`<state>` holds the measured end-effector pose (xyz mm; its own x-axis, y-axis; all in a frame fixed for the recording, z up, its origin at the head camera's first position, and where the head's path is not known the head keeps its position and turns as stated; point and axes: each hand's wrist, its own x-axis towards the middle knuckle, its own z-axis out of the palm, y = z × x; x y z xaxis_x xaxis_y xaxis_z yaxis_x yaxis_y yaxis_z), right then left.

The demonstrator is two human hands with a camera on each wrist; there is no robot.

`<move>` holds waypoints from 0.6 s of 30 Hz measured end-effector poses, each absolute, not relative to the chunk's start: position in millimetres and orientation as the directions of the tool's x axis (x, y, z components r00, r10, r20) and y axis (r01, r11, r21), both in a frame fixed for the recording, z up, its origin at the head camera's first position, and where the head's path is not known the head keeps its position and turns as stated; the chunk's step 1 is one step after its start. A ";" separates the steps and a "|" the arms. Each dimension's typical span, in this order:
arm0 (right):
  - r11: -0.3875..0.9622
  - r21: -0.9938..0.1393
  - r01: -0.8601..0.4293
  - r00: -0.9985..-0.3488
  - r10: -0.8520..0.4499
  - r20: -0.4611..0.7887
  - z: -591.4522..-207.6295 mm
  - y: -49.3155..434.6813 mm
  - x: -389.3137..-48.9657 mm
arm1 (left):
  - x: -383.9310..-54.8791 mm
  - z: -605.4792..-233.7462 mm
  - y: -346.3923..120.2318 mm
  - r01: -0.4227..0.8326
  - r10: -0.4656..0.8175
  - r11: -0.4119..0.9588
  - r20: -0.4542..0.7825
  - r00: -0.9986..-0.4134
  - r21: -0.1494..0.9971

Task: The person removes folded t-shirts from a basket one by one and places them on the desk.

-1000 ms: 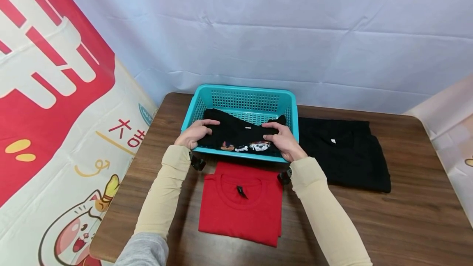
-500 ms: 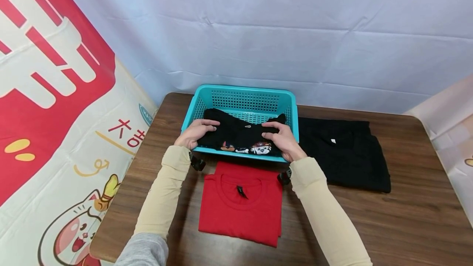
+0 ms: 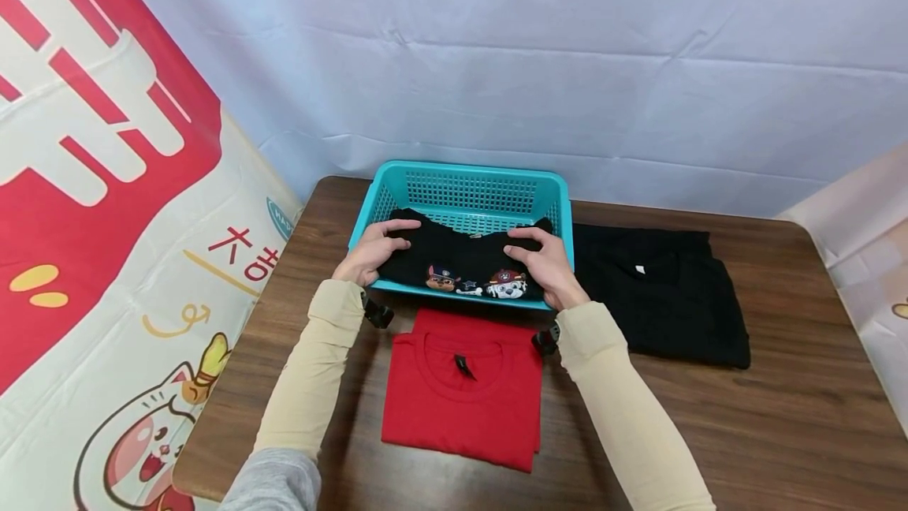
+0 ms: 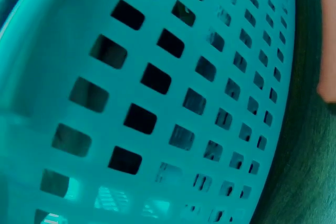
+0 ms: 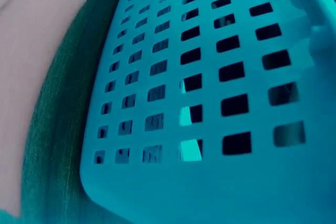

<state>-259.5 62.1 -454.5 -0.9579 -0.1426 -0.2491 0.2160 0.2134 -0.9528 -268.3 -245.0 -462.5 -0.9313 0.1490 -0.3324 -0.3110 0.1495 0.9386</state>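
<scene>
A black T-shirt (image 3: 461, 255) with cartoon dog faces across its front lies folded inside a turquoise plastic basket (image 3: 475, 170). My left hand (image 3: 370, 252) grips the shirt's left side, index finger and thumb showing on top of the cloth. On the opposite side, my right hand (image 3: 548, 265) holds the shirt in the same way, close to the basket's right wall. The lower fingers of both hands are hidden. Both wrist views are filled mostly by the basket's perforated wall (image 4: 205, 69), with no fingers clearly showing; black cloth appears behind some holes.
A folded red T-shirt (image 3: 461, 408) lies just in front of the basket. Another folded black garment (image 3: 681, 314) sits to its right on the wooden table (image 3: 794, 385). A white cloth backdrop (image 3: 496, 61) hangs behind, and a printed banner (image 3: 106, 274) at the left.
The black T-shirt's front has shifted so that its dog faces show more fully, and its neckline label looks smaller. The hands have moved only slightly; the basket stays in place.
</scene>
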 end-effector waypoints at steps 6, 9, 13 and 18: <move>0.184 -0.971 0.152 -0.977 -0.124 -0.176 -453.6 63.5 -257.3 | -268.7 -459.6 -248.7 -0.321 0.163 0.097 -0.333 -0.929 0.942; 0.187 -0.974 0.130 -0.980 -0.122 -0.154 -452.5 64.7 -255.9 | -267.5 -457.2 -250.2 -0.323 0.190 0.069 -0.330 -0.924 0.944; 0.210 -0.972 0.104 -0.983 -0.124 -0.132 -450.7 66.3 -254.1 | -264.7 -454.0 -252.1 -0.315 0.219 0.071 -0.323 -0.921 0.947; 0.227 -0.972 0.069 -0.986 -0.131 -0.100 -446.1 68.3 -251.0 | -262.1 -450.9 -252.4 -0.302 0.254 0.072 -0.310 -0.916 0.951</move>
